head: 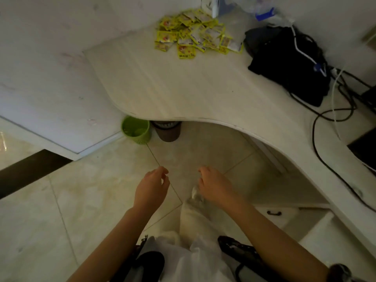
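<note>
hovering over the tiled floor, the left hand and the right hand both hang with fingers loosely curled, holding nothing. well apart from them, at the far end of the curved white desk, lies a heap of small yellow sachets, flat and overlapping, some showing white faces. the heap's long axis runs left to right, toward a black bag.

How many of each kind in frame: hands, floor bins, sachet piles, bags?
Hands: 2, left hand and right hand, both holding nothing.
Floor bins: 2, green bin and brown bin.
Sachet piles: 1, yellow sachet pile; single sachets too many to count.
Bags: 1, black bag.
Total: 6.
</note>
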A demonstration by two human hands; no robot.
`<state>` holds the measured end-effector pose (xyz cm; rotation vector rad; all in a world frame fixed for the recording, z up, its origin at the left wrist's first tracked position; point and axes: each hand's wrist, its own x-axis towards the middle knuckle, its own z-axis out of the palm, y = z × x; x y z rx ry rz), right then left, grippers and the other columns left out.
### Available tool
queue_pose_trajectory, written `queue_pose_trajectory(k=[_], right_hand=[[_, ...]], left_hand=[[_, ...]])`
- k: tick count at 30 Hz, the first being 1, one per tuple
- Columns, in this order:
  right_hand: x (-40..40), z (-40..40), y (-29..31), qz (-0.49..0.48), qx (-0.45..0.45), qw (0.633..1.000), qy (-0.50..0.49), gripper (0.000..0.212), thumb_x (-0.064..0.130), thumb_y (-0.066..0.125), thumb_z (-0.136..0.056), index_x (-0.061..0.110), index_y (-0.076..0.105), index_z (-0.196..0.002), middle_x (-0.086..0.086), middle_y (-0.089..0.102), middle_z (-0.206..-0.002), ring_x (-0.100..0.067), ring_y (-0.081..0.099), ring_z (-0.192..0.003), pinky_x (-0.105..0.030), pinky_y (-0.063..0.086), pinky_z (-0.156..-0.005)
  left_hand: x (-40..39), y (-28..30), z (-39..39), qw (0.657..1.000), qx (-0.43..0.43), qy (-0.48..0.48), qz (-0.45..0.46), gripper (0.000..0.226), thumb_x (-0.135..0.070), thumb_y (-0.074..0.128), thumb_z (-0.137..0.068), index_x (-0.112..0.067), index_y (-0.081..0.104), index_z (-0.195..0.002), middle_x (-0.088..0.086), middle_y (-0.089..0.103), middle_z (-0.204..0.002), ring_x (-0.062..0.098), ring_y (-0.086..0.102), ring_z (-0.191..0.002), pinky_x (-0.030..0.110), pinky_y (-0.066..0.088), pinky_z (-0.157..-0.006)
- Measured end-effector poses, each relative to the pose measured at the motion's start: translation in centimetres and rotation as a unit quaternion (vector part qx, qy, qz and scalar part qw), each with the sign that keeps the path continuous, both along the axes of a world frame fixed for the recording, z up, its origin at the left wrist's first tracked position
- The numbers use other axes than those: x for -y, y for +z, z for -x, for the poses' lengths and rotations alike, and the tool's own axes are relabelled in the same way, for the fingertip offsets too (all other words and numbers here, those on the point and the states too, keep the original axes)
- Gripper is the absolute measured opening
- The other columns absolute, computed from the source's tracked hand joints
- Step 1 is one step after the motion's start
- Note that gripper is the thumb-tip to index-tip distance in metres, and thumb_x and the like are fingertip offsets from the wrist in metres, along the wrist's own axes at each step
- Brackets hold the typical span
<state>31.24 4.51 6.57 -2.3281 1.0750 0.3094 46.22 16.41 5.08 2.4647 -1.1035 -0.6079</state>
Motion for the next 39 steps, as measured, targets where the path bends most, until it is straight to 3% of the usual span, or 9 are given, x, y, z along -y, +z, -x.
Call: queue_pose_trajectory(k=[13, 23, 31, 39], right_hand=[[19.5, -10.9, 2.3, 0.009, 0.003, 0.998, 0.060, 0.035, 0.018, 0.036, -0.099, 0.013, 0.043, -0.133, -0.009, 0.055, -0.129, -0.028, 0.055, -0.112, -0.040, 0.048, -0.092], [28.2, -20.0, 2.6, 0.012, 0.028, 0.999, 0.032, 0.037, 0.025, 0.036, -0.100, 0.015, 0.043, -0.135, -0.007, 0.055, -0.129, -0.025, 0.055, -0.112, -0.039, 0.048, -0.092], [32.2, -26.6, 2.0, 0.011, 0.016, 0.999, -0.026, 0.035, 0.024, 0.040, -0.098, 0.013, 0.046, -0.130, -0.008, 0.057, -0.125, -0.026, 0.055, -0.112, -0.040, 0.047, -0.091], [37.3, -29.8, 1.7, 0.018, 0.007, 0.998, -0.052, 0.034, 0.025, 0.041, -0.098, 0.015, 0.047, -0.130, -0.007, 0.055, -0.125, -0.026, 0.053, -0.113, -0.039, 0.047, -0.090]], left_hand=[[17.4, 2.3, -9.0, 0.999, 0.017, 0.033, 0.014, 0.021, -0.024, 0.049, -0.096, -0.020, 0.060, -0.113, -0.003, 0.066, -0.102, 0.014, 0.059, -0.093, 0.027, 0.049, -0.076], [25.6, 2.2, -19.5, 0.999, 0.021, 0.034, 0.020, 0.021, -0.023, 0.049, -0.095, -0.020, 0.062, -0.110, -0.003, 0.067, -0.101, 0.015, 0.060, -0.094, 0.029, 0.050, -0.078], [30.6, 1.2, -29.3, 1.000, -0.001, -0.011, 0.007, 0.020, -0.023, 0.050, -0.093, -0.022, 0.061, -0.110, -0.003, 0.065, -0.099, 0.018, 0.059, -0.097, 0.032, 0.048, -0.078], [37.2, 1.2, -35.9, 0.992, 0.058, -0.109, 0.004, 0.024, -0.021, 0.050, -0.093, -0.019, 0.060, -0.114, 0.000, 0.067, -0.104, 0.021, 0.059, -0.098, 0.037, 0.050, -0.078]])
